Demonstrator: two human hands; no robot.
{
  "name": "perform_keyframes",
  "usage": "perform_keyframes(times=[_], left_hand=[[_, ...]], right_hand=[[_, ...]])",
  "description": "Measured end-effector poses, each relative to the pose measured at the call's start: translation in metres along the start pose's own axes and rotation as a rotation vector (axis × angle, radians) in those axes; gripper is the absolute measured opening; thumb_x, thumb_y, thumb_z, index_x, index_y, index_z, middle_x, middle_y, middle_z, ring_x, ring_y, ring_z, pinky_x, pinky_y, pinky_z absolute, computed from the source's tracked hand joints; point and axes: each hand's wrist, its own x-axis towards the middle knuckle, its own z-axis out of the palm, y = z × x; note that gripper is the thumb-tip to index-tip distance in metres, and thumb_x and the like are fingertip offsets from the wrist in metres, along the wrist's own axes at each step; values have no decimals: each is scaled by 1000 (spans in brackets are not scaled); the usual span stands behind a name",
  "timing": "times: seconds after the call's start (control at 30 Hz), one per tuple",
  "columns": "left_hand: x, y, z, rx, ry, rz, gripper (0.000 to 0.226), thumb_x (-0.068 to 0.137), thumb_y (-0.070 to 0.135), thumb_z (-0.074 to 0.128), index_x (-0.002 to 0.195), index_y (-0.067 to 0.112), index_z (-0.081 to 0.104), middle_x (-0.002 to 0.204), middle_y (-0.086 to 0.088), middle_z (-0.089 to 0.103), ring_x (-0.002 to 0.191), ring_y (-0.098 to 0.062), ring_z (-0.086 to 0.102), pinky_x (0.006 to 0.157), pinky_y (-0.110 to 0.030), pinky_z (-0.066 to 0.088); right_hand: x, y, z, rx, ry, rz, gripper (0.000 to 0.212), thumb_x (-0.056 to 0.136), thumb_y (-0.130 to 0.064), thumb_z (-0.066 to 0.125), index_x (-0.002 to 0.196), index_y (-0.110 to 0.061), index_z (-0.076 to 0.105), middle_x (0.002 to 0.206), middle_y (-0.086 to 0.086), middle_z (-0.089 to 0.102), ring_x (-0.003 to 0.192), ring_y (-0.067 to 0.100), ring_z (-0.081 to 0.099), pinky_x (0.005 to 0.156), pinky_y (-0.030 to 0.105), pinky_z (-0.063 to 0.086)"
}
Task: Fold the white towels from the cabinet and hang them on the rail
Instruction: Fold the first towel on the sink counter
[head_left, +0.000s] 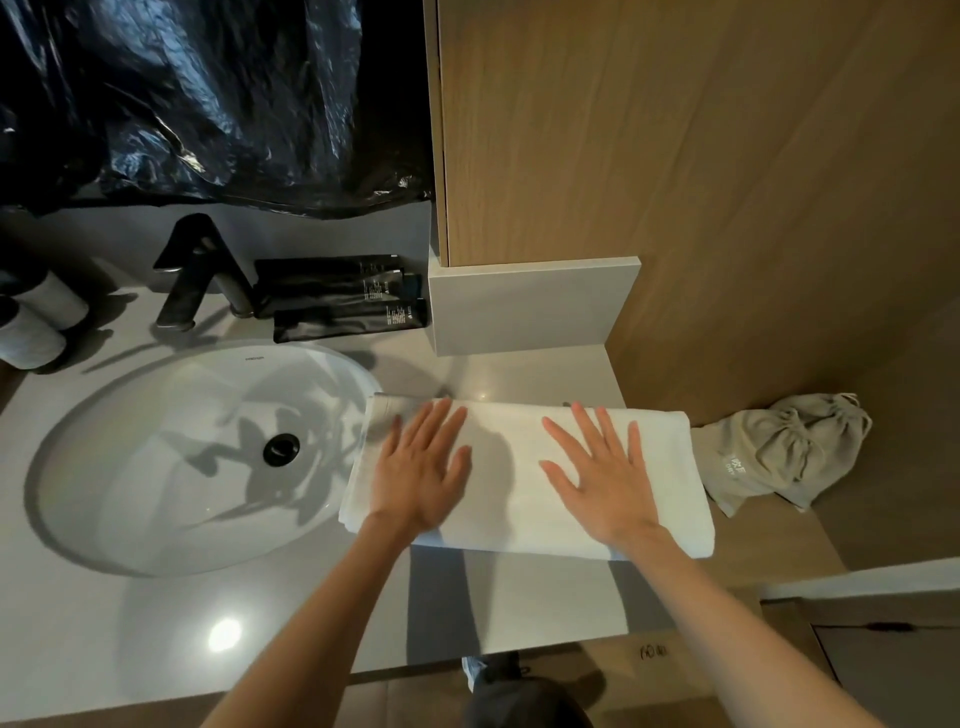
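Observation:
A white towel (511, 467), folded into a long rectangle, lies flat on the grey counter (519, 603) to the right of the sink. My left hand (421, 467) presses flat on its left half with fingers spread; it looks slightly blurred. My right hand (597, 478) lies flat on the right half, fingers straight and spread. The towel's left end overhangs the sink rim a little. No rail or cabinet interior is in view.
An oval white sink (156, 467) with a black drain fills the left. Behind it stand a black faucet (195, 275) and dark toiletry tubes (343, 299). A beige drawstring bag (779, 452) sits right of the towel. A wooden panel (675, 156) rises behind; black plastic sheeting (208, 93) hangs upper left.

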Motion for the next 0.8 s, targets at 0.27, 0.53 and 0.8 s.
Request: perform_keyframes(times=[0.27, 0.53, 0.8], left_hand=[[-7, -14, -5, -16, 17, -68, 67, 92, 59, 7, 153, 32, 5, 160, 7, -6, 145, -9, -15, 118, -34, -12], [-12, -22, -5, -46, -12, -74, 68, 91, 59, 3, 153, 31, -1, 159, 7, -13, 144, -9, -20, 117, -33, -14], [-12, -24, -1, -46, -14, -81, 68, 90, 58, 0, 153, 32, -2, 159, 10, -14, 144, -8, -20, 119, -34, -12]], right_hand=[[-21, 39, -7, 30, 27, 168, 66, 92, -73, 9, 150, -47, -8, 160, -9, -21, 146, 17, -25, 118, 44, -15], [-31, 49, -10, 138, -28, 249, 69, 90, -70, -1, 150, -40, -16, 159, -5, -26, 143, 17, -29, 121, 46, -3], [5, -97, 0, 92, -75, -78, 62, 97, -49, 3, 155, -27, 1, 162, 0, -8, 148, 25, -11, 119, 48, -12]])
